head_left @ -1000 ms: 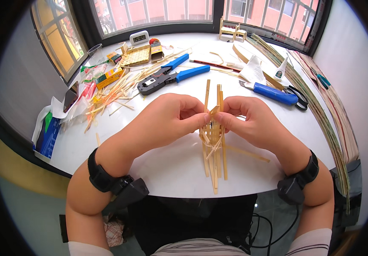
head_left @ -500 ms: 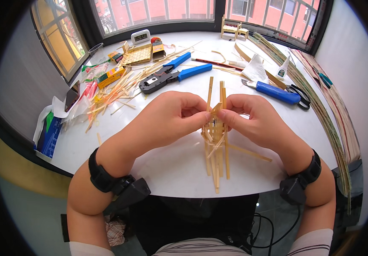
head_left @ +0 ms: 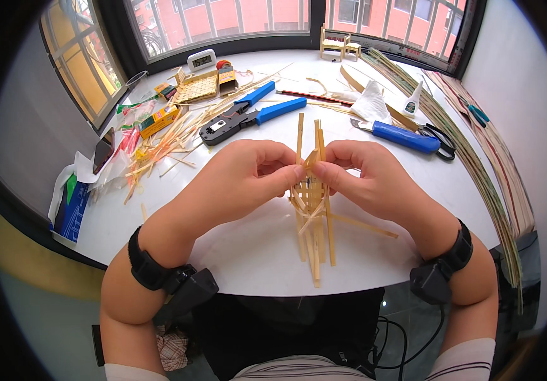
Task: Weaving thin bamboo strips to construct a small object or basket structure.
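Between my hands is a small woven piece of bamboo strips (head_left: 316, 244), with long strip ends pointing toward me and away from me. My left hand (head_left: 257, 166) pinches it at its upper left side, thumb against the fingers. From the right, my right hand (head_left: 359, 168) pinches the same piece, its thumb close to the left thumb. A short strip end stands up between the two thumbs. Thin strips curve and cross below the thumbs, and one sticks out to the right over the white table. My fingertips partly hide the weave.
Beyond my hands lies a blue-handled crimping tool (head_left: 241, 114). Loose bamboo strips (head_left: 165, 149) are heaped at left near a woven tray (head_left: 198, 87). At right are a blue-handled cutter (head_left: 406, 136), black scissors (head_left: 440, 141), a glue bottle (head_left: 412, 101) and long green strips (head_left: 451, 133).
The whole view has shifted slightly, so the table things appear a little farther left. My hands keep the same pinch on the woven piece.
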Motion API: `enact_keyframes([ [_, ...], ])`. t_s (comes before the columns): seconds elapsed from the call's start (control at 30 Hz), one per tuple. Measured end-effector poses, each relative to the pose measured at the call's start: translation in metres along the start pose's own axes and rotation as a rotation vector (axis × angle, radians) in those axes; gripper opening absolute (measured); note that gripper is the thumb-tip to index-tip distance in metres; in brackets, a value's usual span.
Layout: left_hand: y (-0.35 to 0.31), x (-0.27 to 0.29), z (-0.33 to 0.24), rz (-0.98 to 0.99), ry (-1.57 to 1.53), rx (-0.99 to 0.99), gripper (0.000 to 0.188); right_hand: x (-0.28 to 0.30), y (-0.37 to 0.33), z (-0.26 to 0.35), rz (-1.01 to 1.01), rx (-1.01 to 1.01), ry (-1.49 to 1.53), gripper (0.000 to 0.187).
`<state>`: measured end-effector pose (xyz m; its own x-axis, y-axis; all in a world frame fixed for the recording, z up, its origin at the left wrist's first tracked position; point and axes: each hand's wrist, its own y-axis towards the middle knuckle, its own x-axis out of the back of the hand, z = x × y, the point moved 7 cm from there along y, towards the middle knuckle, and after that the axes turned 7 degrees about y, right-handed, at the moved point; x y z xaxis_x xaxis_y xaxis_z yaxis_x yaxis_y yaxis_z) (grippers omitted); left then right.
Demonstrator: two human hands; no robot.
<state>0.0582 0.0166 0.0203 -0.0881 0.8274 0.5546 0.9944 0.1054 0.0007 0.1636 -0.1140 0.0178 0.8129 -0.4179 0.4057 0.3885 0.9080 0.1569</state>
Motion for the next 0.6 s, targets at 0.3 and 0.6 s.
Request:
enact_keyframes([
  [0.3,0.0004,0.0006,0.0048,-0.022,-0.04,-0.03,0.022,-0.001,0.0024,-0.0037,0.021,-0.024,0.001,0.032],
  [0.6,-0.0016,0.0012,-0.0018,-0.018,-0.007,-0.034,0.022,-0.0003,-0.0013,0.0034,0.027,-0.003,-0.008,0.03],
])
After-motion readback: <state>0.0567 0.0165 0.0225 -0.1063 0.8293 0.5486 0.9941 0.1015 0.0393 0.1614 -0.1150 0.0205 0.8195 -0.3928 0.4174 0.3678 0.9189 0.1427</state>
